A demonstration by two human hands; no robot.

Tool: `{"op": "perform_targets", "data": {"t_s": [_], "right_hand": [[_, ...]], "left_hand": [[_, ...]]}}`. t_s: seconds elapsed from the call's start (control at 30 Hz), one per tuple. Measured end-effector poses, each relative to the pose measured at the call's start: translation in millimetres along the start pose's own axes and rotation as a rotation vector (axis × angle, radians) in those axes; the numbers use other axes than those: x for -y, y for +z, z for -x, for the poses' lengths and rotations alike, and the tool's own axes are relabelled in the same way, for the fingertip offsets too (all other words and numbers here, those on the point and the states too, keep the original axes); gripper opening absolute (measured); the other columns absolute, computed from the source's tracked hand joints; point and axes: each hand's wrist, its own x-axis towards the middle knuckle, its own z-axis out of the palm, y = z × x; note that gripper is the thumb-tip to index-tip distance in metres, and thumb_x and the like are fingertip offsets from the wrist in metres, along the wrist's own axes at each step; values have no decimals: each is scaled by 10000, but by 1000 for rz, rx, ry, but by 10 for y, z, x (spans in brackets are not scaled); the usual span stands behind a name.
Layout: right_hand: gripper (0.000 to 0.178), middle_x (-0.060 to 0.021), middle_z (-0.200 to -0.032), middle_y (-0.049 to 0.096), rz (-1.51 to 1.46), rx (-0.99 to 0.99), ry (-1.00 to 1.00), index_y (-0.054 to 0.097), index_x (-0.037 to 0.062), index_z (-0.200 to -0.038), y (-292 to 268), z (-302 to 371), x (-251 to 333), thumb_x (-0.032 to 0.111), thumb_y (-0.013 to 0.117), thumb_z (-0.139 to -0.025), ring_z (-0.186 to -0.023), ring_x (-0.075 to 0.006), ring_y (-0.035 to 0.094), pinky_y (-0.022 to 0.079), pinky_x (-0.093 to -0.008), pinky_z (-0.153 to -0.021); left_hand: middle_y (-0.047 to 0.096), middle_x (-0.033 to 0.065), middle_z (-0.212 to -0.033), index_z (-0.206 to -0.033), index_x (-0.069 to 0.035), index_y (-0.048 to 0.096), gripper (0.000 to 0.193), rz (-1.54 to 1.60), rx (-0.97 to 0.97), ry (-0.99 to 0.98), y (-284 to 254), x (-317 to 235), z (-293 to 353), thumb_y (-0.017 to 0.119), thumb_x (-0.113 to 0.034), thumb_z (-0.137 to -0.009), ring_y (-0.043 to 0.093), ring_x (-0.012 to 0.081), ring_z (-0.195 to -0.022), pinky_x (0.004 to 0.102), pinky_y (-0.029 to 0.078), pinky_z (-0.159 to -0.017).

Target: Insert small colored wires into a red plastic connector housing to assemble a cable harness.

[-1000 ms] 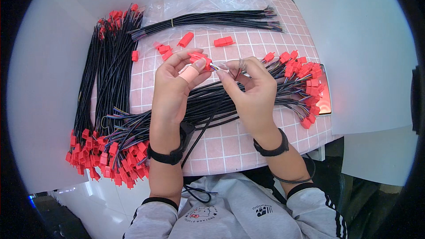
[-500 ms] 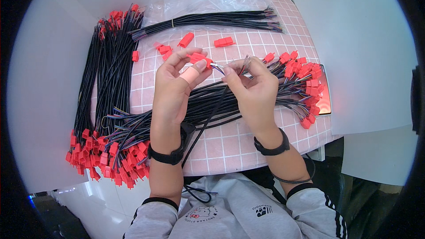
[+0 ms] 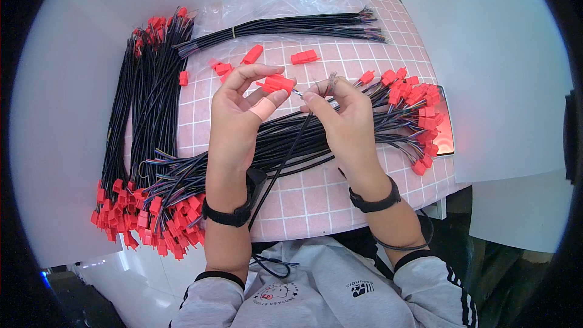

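Over the middle of the table, my left hand (image 3: pixel 237 118) pinches a red plastic connector housing (image 3: pixel 277 83) between thumb and fingers. A tan strip wraps the thumb. Close by on the right, my right hand (image 3: pixel 343 118) is closed on the stripped end of a black cable (image 3: pixel 285 167), its thin coloured wires fanning up past the fingers. One wire runs from the right fingertips to the housing's near end; how deep it sits inside cannot be seen. The cable hangs down toward my lap. Beneath both hands lies a thick bundle of black cables (image 3: pixel 282 140) with red connectors on the right ends.
More cables with red connectors (image 3: pixel 152 103) are stacked at the left, hanging over the edge. A tied cable bundle (image 3: pixel 279 26) lies on clear plastic film (image 3: pixel 267 3) at the back. Loose red housings (image 3: pixel 304 57) lie in front of it. A phone (image 3: pixel 445 121) sits at the right edge.
The right hand has moved slightly left, toward the housing. The gap between fingertips and housing is shorter, with less wire showing. The left hand still holds the housing, now turned a little.
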Motion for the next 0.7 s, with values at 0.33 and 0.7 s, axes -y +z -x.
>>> {"op": "perform_targets", "data": {"t_s": [0.33, 0.7], "right_hand": [[111, -75, -757, 521, 96, 4, 31, 543, -51, -743, 0, 0, 25, 51, 586, -734, -665, -116, 530, 461, -234, -585], [107, -85, -708, 531, 349, -70, -417, 568, 2, -759, 43, 4, 41, -2, 625, -669, -592, -160, 538, 427, -244, -539]], "left_hand": [[524, 111, -979, -936, 24, 513, 284, -43, 26, 43, -6, 25, -2, 587, 79, -666, 562, 201, -897, 273, 464, -766], [537, 90, -892, -943, 34, 526, 270, -5, -36, -63, 5, -18, 9, 628, 8, -695, 580, 172, -815, 272, 497, -720]]}}
